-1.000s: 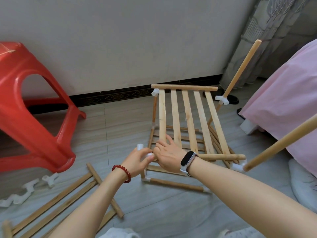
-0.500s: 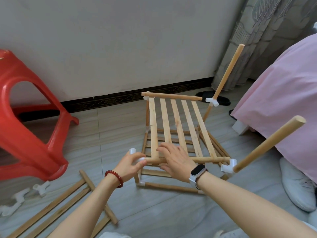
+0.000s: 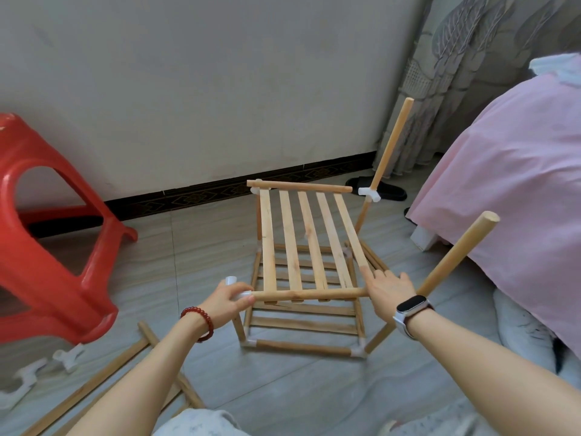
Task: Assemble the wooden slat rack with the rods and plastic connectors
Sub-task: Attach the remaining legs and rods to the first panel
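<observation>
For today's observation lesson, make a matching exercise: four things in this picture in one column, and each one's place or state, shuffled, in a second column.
1. left hand
2. right hand
3. red stool
4. black slipper

A. on its side on the floor
B. by the curtain, at the wall
C. grips the white connector
D. fingers straight, at the front rod's right end

Pairs: 1-C, 2-D, 3-A, 4-B

Half-built slat rack (image 3: 309,247) on tiled floor (image 3: 195,247), left hand (image 3: 228,298) gripping white corner connector (image 3: 240,294), right hand (image 3: 388,289) fingers spread at front rod (image 3: 311,294), red stool (image 3: 53,231) left
</observation>
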